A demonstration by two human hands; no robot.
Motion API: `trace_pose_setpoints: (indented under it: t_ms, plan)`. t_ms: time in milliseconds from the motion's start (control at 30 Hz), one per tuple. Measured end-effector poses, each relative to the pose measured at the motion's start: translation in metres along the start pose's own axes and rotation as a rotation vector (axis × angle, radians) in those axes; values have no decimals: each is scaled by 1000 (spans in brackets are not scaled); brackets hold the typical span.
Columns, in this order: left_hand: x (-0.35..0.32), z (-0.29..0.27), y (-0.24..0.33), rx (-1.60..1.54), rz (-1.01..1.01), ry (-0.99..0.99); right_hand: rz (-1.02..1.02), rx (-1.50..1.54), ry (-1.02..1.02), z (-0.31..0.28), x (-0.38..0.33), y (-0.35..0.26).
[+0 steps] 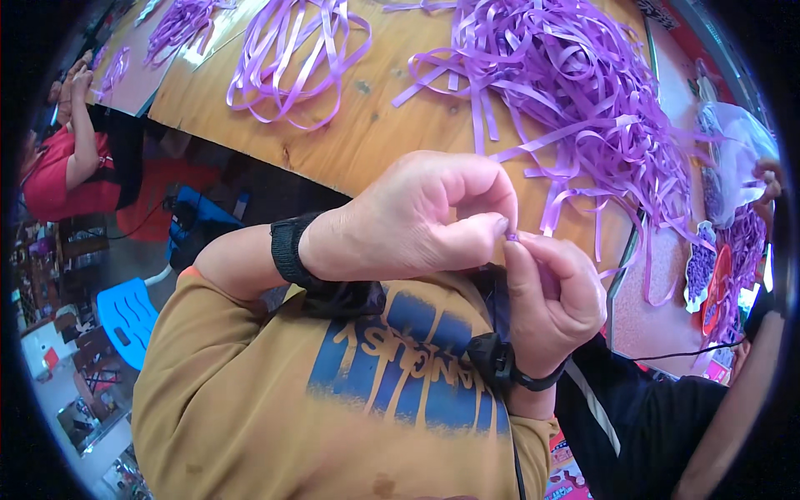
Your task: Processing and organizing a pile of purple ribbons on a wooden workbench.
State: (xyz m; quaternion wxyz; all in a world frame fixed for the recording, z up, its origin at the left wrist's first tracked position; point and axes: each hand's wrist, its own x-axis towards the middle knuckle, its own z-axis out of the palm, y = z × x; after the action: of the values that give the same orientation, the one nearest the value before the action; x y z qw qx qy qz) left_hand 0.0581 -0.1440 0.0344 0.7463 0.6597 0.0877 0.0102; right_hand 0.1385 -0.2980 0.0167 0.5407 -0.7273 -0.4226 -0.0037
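Note:
My left hand and my right hand meet fingertip to fingertip in front of my chest, near the table's front edge. Between their pinched thumbs and forefingers shows a small bit of purple ribbon, apparently folded or knotted; its exact shape is too small to tell. More purple shows inside my right hand's curled fingers. Just beyond lies a big tangled heap of purple ribbons, with loose ends trailing towards my hands. Black straps circle both my wrists.
A looser bundle of purple ribbon loops lies on the wooden table. At right, an orange-red dish and a white tray of small purple pieces stand beside a co-worker's arm. Another person in red is at far left, near a blue stool.

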Motion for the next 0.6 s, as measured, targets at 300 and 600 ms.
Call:
trace_pose_setpoints:
  t_ms: [300, 600]
  plan:
    - [-1, -8, -15, 354, 269, 98, 102, 39, -24, -8, -1, -3]
    - [3, -1, -17, 928, 767, 189, 21, 44, -87, -1, -2, -6]
